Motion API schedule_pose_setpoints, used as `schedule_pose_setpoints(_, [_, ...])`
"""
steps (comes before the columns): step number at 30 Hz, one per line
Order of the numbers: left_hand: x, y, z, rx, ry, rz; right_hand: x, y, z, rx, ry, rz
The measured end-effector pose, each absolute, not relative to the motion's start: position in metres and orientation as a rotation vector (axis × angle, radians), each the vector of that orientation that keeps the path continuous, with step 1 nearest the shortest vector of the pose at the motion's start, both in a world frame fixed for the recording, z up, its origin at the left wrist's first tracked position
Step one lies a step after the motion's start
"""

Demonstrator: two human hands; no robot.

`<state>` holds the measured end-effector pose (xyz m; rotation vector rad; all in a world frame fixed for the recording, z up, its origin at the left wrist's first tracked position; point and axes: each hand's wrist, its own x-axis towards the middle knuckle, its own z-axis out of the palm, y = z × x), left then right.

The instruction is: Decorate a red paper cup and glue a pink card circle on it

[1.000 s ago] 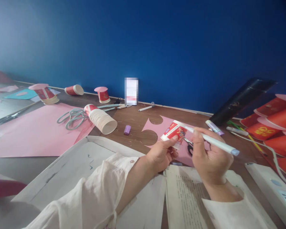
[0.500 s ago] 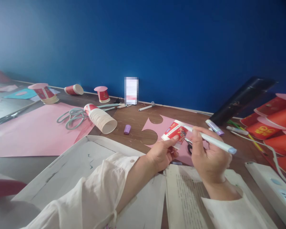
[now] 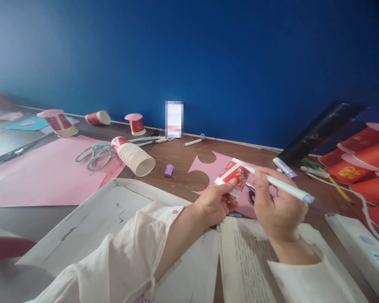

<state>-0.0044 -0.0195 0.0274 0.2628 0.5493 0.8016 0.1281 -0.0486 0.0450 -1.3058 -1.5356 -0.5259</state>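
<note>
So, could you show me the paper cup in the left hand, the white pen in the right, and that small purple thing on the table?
Paper cup [image 3: 232, 171], head view: its printed side.
White pen [image 3: 287, 188], head view: its barrel.
Small purple thing [image 3: 168, 171], head view: its side.

The white marker [image 3: 289, 188] has shifted slightly left at its rear

Tilted red-and-white paper cup [image 3: 230, 171], slanted white marker [image 3: 289, 189] with tip at its edge
</note>
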Motion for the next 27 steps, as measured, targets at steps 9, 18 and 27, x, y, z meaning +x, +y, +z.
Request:
schedule_pose_setpoints(9, [-0.0057, -0.0197, 0.0284, 0.238, 0.555, 0.791, 0.1282, -0.0484, 0.0458, -1.283, -1.544, -0.555])
schedule_pose_setpoints(18, [-0.0061, -0.0189, 0.0295, 0.225, 0.572, 0.791, 0.128, -0.0488, 0.0463, -1.281, -1.544, -0.552])
schedule_pose_setpoints(27, [-0.0066, -0.0188, 0.0308, 0.214, 0.576, 0.799, 0.1274, -0.0502, 0.0458, -1.332, -1.517, -0.546])
